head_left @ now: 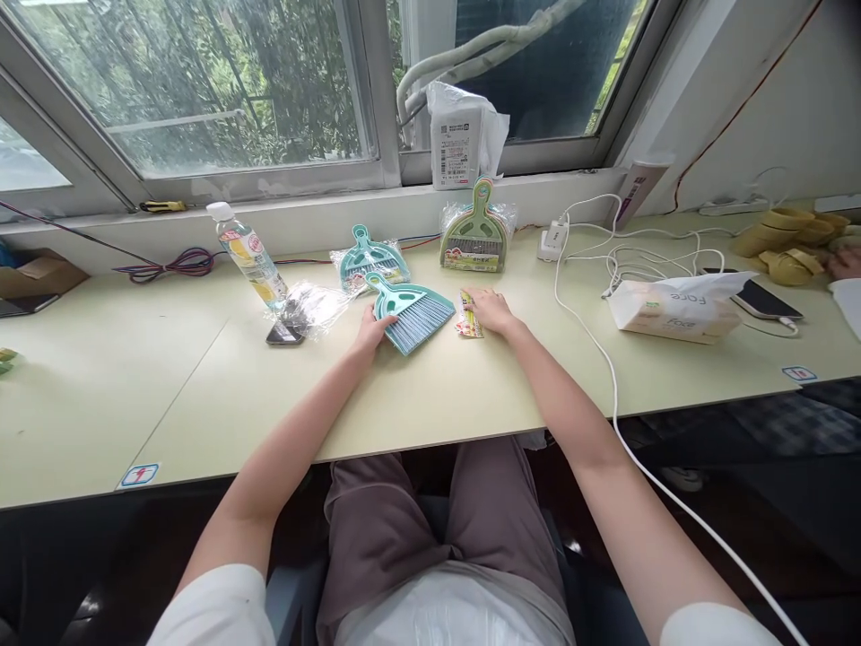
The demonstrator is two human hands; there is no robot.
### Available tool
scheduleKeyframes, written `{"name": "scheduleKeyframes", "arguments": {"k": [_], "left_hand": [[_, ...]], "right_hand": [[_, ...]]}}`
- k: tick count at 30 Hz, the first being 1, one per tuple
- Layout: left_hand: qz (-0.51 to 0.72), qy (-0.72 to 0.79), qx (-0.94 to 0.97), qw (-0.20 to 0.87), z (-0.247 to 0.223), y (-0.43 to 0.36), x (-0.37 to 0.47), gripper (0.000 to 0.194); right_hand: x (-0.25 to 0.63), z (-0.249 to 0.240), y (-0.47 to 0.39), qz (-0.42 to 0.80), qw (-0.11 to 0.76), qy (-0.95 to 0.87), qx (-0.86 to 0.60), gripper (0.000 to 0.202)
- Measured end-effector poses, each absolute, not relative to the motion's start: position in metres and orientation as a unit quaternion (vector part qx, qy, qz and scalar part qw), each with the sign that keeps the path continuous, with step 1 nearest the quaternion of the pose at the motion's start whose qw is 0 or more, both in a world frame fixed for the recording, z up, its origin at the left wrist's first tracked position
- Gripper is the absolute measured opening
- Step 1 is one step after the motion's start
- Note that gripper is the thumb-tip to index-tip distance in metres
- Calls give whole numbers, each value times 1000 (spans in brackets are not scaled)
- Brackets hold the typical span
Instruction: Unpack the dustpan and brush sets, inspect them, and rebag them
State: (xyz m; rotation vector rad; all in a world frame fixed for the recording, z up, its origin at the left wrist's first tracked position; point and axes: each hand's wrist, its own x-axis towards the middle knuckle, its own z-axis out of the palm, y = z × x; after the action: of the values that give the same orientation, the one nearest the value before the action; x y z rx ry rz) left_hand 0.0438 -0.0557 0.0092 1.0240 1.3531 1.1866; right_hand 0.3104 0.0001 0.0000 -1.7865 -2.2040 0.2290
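My left hand (374,330) is closed around the side of a teal hand brush and dustpan set (415,316), its thumb lying on top. The set's grey bristles face toward me, and its handle points to the upper left. Just to the right, my right hand (490,309) has its fingers closed on a yellow printed card (470,321) at the table. Behind the held set lies another teal brush and dustpan set (374,260) in clear wrapping. A green set in plastic (474,240) stands upright against the wall.
Crumpled clear plastic (319,303) and a phone (285,334) lie beside a drink bottle (250,256) at left. On the right are a tissue pack (674,309), another phone (767,298) and a white cable (592,332) crossing the table edge. Another person's hand (846,262) shows at far right.
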Motion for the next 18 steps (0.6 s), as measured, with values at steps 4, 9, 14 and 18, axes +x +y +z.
{"name": "scheduleKeyframes", "arguments": {"k": [4,9,14,18], "left_hand": [[492,554,430,515,7,-55,42,61],[493,558,431,511,8,-55,43,61],[495,560,425,511,8,-55,43,59],[498,562,416,513,8,-55,43,58]], "right_hand": [[314,3,3,98,136,-781,-602,47],[313,7,1,118,108,-773,-614,35],[318,10,1,148,136,-747,-634,27],[320,12,1,174,147,-739,-634,15]]}}
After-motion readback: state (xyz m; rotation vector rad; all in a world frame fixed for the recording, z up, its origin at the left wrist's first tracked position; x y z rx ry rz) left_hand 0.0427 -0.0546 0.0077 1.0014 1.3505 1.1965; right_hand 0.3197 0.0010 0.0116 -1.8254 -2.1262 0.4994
